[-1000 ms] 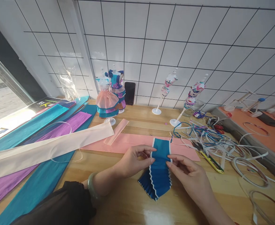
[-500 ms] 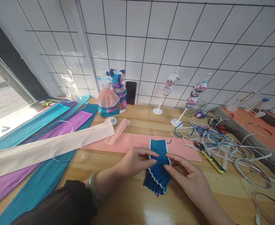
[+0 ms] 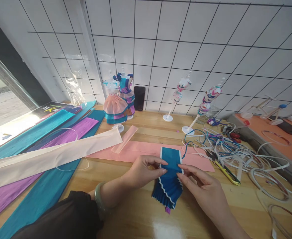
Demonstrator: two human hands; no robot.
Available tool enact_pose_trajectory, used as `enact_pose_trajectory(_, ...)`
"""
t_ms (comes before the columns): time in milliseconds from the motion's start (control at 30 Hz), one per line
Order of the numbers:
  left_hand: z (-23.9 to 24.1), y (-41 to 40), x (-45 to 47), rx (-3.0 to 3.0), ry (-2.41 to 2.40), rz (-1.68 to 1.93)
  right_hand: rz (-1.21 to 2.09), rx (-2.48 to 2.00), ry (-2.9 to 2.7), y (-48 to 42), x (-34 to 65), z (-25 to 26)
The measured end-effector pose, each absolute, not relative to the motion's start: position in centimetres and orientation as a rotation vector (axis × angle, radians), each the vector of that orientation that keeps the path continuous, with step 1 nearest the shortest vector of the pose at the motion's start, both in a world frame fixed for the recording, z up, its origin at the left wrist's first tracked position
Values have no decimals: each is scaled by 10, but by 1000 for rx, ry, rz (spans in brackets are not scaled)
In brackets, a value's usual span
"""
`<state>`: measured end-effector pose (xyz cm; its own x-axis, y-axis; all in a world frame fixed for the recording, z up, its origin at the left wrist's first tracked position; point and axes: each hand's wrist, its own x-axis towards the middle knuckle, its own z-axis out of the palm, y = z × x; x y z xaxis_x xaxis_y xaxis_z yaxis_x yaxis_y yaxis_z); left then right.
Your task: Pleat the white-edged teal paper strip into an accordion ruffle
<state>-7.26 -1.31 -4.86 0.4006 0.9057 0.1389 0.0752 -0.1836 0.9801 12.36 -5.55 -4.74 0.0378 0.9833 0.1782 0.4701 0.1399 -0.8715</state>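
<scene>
A blue strip of fabric with white edging lies across a pink strip on the wooden table. Its near end is gathered into a stack of pleats. My left hand pinches the strip's left edge at the top of the pleats. My right hand pinches the right edge at the same height. A small purple bit shows under the pleated end.
Teal, purple and cream fabric strips spread over the left. Two dressed mannequins and two bare ones stand by the tiled wall, beside a dark phone. A tangle of ribbons and a yellow cutter lie right.
The long pleated tail of the blue strip has been pushed up into a shorter, tighter stack. Both hands keep their pinch on its edges.
</scene>
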Motion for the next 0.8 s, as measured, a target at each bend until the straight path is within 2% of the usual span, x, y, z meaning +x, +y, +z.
enact_pose_trajectory(233, -46, -12, -71, 1641, 958, 1002, 679, -1344, -1695, -54, 124, -42)
enact_pose_trajectory(567, -46, -13, -71, 1922, 927, 1154, 279, -1126, -1988, -50, 128, -40)
enact_pose_trajectory(800, -47, -13, -71, 1958, 869, 1198, 229, -1156, -2007, -51, 127, -39)
